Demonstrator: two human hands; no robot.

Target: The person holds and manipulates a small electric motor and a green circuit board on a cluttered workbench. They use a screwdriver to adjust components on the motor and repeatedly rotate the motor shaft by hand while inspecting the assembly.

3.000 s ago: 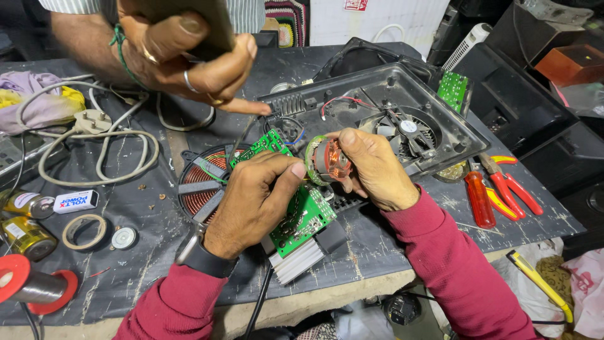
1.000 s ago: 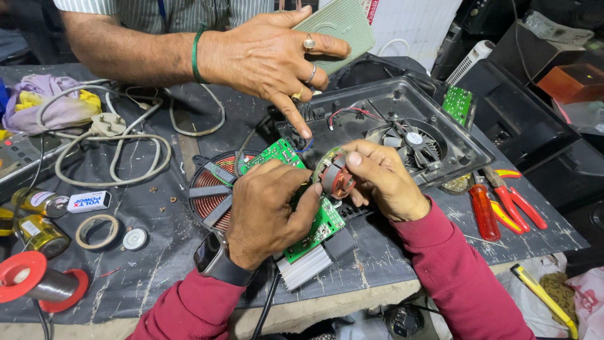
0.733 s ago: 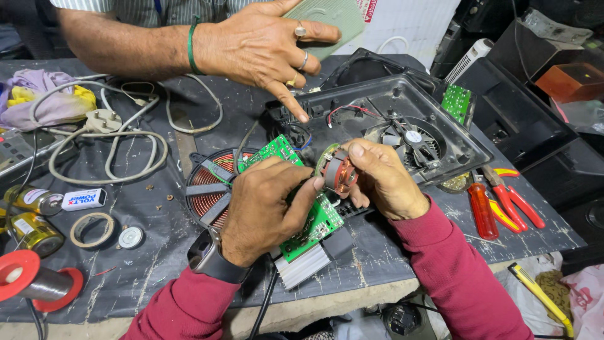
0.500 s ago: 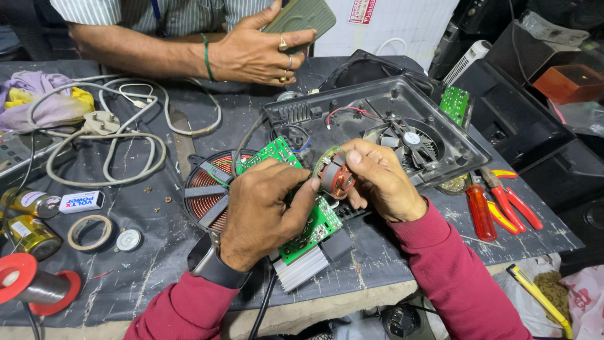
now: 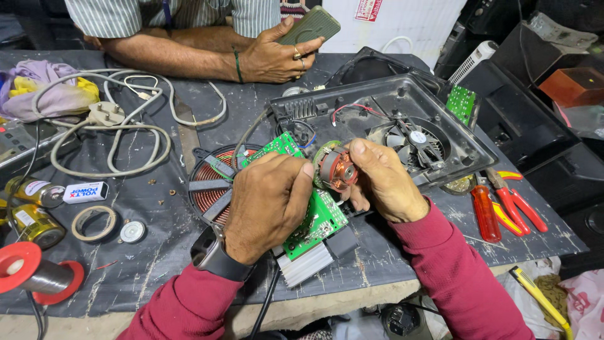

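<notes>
honestly this looks somewhere mid-job: the black appliance housing [image 5: 352, 107] is already lying open with its fan [image 5: 412, 140] exposed, and the green circuit board [image 5: 314, 220] is out of it, lying on the dark bench mat [image 5: 145, 208] just beside the copper induction coil [image 5: 211, 186]. what's left, i'd guess, is sorting the small copper-wound coil [image 5: 335, 169] and putting everything back. the left hand [image 5: 267, 204] is curled loosely over the board, fingertips touching the small coil. the right hand [image 5: 384, 182] pinches that coil between thumb and fingers, closed around it. the board's long axis runs diagonally, far-left to near-right, with its silver heatsink [image 5: 305, 264] at the near end. the coil's round face points toward the camera.
</notes>
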